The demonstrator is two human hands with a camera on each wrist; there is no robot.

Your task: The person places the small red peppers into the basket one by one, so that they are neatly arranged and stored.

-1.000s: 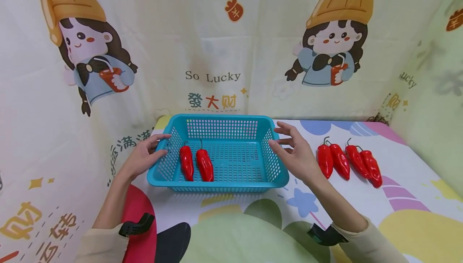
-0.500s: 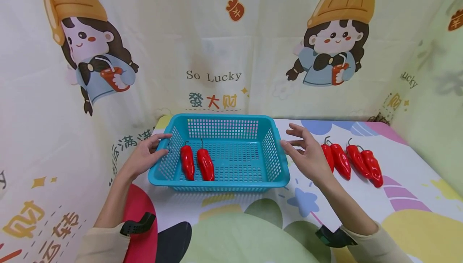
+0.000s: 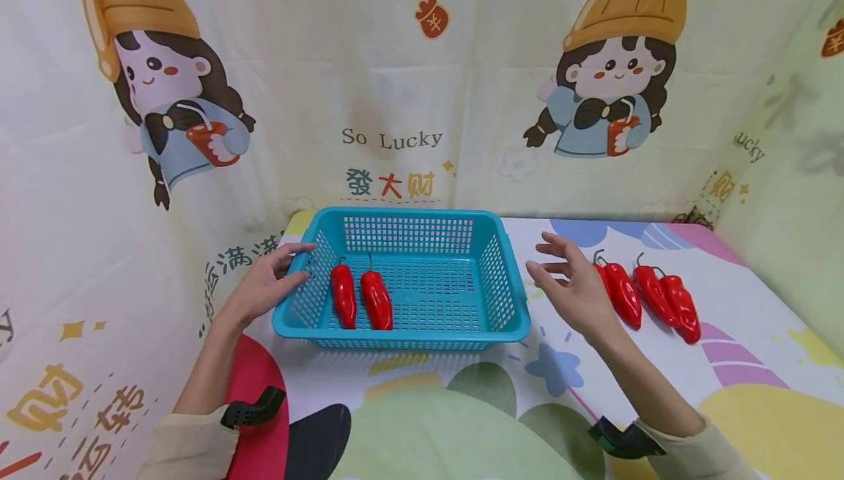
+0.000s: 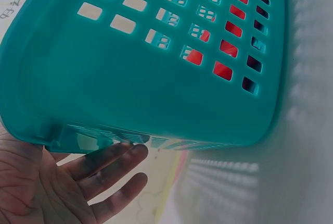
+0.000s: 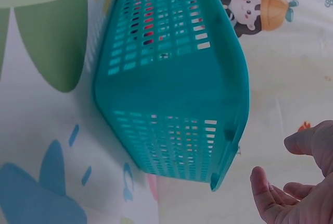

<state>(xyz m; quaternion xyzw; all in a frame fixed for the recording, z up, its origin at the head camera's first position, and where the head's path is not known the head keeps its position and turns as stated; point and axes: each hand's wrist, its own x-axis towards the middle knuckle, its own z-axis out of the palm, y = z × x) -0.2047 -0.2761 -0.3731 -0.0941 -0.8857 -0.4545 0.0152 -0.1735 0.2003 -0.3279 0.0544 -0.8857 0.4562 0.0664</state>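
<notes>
My left hand [image 3: 264, 283] holds the left end of a blue-green plastic basket [image 3: 409, 335], thumb and forefinger over the rim. In the left wrist view, the other fingers [image 4: 112, 169] reach loosely along the basket's outside, under its edge. Two red chili peppers, one at the far left [image 3: 343, 295] and another beside it [image 3: 376, 300], lie inside the basket. Apart from the basket's right end is my right hand [image 3: 576, 291], empty, thumb and fingers spread. It partly covers the leftmost of several red chili peppers [image 3: 623, 297] on the table to its right.
A printed cloth with cartoon figures [image 3: 613, 99] hangs behind the basket and along both sides. The table [image 3: 659, 385] has a colourful patterned cover. Black straps [image 3: 623, 437] circle both wrists below beige sleeves.
My right hand has moved from the basket's right rim out to the right, toward the peppers on the table. My left hand and the basket stay as they were.
</notes>
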